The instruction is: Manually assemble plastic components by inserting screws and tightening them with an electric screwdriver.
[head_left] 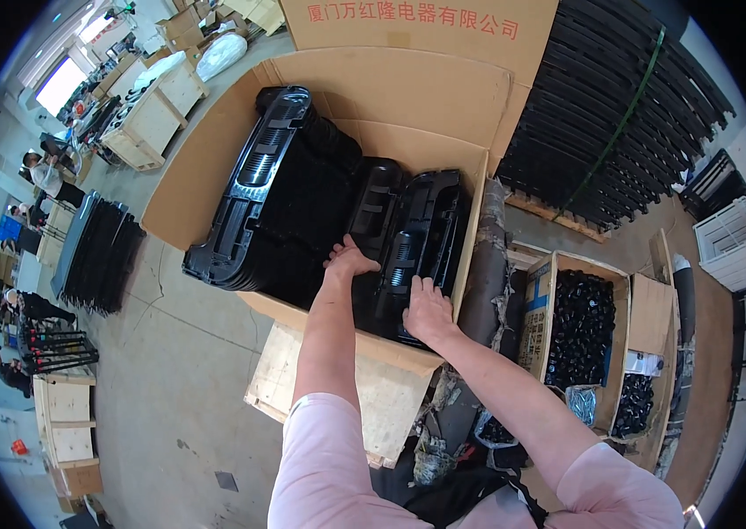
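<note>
A large open cardboard box [408, 70] holds stacks of glossy black moulded plastic panels. The tall nested stack [258, 176] fills its left side, and a lower black panel [426, 212] lies at its right. Both my arms reach into the box. My left hand [353, 258] is at the lower panel's left side, thumb apart from the fingers, which are partly hidden by the hand. On the near right part of the same panel rests my right hand [428, 310], its fingers spread over the surface. Neither hand has visibly lifted anything.
Tall black slatted stacks [611, 106] stand behind at right. Right of the box are a dark roll [488, 264] and a carton of small black parts [580, 326]. A wooden crate top [302, 370] juts out below the box. People [47, 176] work at far left.
</note>
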Motion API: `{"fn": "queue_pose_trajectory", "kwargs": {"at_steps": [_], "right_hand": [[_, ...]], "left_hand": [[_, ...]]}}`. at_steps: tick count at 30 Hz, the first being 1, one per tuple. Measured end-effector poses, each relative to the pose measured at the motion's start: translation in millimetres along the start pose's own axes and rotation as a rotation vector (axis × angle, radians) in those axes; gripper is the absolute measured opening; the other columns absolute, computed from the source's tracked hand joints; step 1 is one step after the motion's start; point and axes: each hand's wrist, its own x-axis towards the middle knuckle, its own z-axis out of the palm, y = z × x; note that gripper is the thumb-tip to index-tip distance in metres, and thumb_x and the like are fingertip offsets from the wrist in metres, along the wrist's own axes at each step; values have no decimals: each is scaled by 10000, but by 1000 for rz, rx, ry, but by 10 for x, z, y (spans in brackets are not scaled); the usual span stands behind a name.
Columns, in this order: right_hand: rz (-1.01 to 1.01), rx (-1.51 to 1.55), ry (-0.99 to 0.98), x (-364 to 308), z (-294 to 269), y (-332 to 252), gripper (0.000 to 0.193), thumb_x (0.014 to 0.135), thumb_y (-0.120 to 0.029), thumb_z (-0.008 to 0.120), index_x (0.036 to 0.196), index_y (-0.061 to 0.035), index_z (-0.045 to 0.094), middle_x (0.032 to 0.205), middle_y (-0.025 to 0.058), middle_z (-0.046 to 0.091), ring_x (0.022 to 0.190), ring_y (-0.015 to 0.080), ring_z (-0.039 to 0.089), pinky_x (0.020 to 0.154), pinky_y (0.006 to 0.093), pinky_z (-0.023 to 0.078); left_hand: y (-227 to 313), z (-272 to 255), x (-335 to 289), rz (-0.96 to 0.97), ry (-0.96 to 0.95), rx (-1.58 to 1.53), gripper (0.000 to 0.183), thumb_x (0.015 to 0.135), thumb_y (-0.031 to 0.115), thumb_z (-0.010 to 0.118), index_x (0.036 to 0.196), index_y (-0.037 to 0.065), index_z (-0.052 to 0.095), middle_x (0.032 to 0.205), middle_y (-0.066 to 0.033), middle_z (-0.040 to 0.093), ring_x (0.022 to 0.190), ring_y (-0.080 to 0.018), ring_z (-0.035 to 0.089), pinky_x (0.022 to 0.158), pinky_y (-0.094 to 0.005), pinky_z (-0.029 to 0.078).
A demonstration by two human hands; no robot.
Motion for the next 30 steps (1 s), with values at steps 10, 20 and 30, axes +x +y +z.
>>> {"fn": "queue_pose_trajectory", "kwargs": {"at_steps": [10, 20, 30], "right_hand": [[250, 235, -305, 354, -8, 120, 612, 900, -214, 667, 1398, 82, 470, 1384, 302, 607, 1306, 417, 598, 1098, 468, 484], [298, 359, -234, 482, 7, 92, 413, 921, -217, 644, 1217, 69, 683, 1293, 285, 672, 1246, 416, 638, 1066, 460, 509], [331, 335, -85, 470, 147, 219, 428, 932, -136, 578, 1275, 121, 566, 1245, 357, 657, 1202, 449, 656, 1030, 483, 536]], "left_hand": [[-160, 55, 267, -25, 31, -216, 1288, 674, 509, 922, 1623, 83, 162, 1613, -234, 363, 1478, -416, 391, 1195, -515, 384], [-194, 142, 476, -95, 74, -340, 1021, 812, 593, 793, 1533, -2, 383, 1545, -224, 488, 1433, -376, 480, 1184, -477, 411], [-22, 17, 248, -104, 84, -395, 984, 770, 544, 851, 1497, 12, 455, 1507, -204, 541, 1398, -352, 530, 1147, -453, 461]]}}
